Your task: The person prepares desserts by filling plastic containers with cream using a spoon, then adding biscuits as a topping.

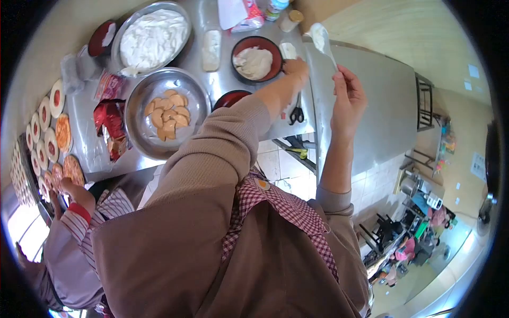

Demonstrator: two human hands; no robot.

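Note:
My left hand [296, 71] is closed at the right edge of a dark bowl [256, 59] with a red inside and a thick cream-coloured mix. A small white item [288, 51] lies just beyond its fingers. Raised on the right, my right hand [348, 96] pinches the handle of a spoon [321, 40] with white cream on its tip. A large metal bowl [186, 33] of white cream stands at the upper left. Below it, a steel bowl [139, 127] holds several pale brown pieces.
Scissors [296, 114] lie near the front edge of the metal table [214, 85]. A long white-filled container [211, 50], jars [291, 21] and red packets [110, 119] stand around the bowls. At left, a co-worker's hand [74, 190] is beside round topped pieces [63, 132].

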